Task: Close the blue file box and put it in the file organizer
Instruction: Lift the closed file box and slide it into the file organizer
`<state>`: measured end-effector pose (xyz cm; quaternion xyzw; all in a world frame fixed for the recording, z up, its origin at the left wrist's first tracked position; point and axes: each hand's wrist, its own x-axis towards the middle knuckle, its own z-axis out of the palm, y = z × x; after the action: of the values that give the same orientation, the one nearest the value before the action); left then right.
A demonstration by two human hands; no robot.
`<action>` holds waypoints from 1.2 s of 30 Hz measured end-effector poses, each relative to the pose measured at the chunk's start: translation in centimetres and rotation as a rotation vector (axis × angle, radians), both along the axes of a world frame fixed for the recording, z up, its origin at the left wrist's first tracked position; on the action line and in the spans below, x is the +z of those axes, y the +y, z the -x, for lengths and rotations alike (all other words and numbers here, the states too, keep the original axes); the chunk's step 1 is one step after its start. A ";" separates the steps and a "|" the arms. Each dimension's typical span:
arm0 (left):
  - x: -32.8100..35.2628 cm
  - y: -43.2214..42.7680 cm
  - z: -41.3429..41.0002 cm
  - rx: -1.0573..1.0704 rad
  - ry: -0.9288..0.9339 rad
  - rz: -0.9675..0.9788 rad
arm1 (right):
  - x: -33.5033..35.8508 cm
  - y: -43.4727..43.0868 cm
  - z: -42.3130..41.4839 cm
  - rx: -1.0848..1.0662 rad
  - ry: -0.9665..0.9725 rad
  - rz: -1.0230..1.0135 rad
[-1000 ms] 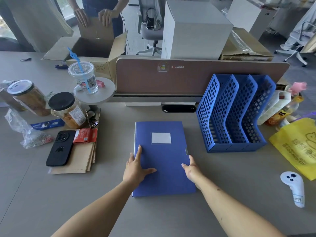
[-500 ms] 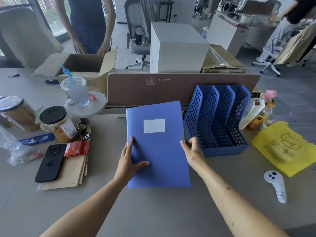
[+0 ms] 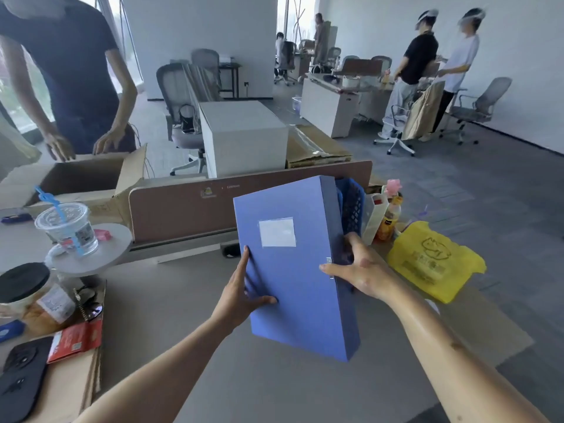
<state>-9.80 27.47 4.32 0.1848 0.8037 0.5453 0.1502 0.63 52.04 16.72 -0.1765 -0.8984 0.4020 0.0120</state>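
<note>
The blue file box [image 3: 293, 276] is closed and held up off the desk, tilted, its white label facing me. My left hand [image 3: 241, 297] grips its left edge, thumb across the front. Around the right edge by the small clasp wraps my right hand [image 3: 357, 273], fingers behind the spine. The blue file organizer [image 3: 352, 206] stands right behind the box, mostly hidden; only a strip of its mesh wall shows.
A yellow bag [image 3: 433, 261] and bottles [image 3: 387, 218] lie right of the organizer. Left are a plastic cup [image 3: 68, 228] on a round stand, a jar [image 3: 30, 297], a black phone [image 3: 21, 377] and a cardboard box [image 3: 82, 178]. A brown divider [image 3: 183, 209] runs along the back. A person stands behind it.
The box has gone from lying flat on the desk to being lifted and tilted upright, carried right in front of the organizer. Both hands kept their grip.
</note>
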 end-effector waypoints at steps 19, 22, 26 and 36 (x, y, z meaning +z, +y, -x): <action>14.0 14.1 4.1 -0.268 -0.276 -0.137 | 2.4 3.3 -0.3 -0.326 0.199 -0.378; 14.0 14.9 5.3 -0.283 -0.249 -0.122 | 1.5 3.1 0.9 -0.311 0.228 -0.383; 13.8 15.4 7.2 -0.302 -0.218 -0.107 | 0.4 3.2 2.4 -0.304 0.267 -0.332; 11.9 15.9 10.7 -0.310 -0.076 -0.113 | -2.5 2.9 5.8 -0.298 0.412 -0.181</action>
<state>-20.46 43.41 16.18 0.2940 0.7273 0.5665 0.2524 -5.20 54.90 14.26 -0.2194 -0.8735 0.3411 0.2694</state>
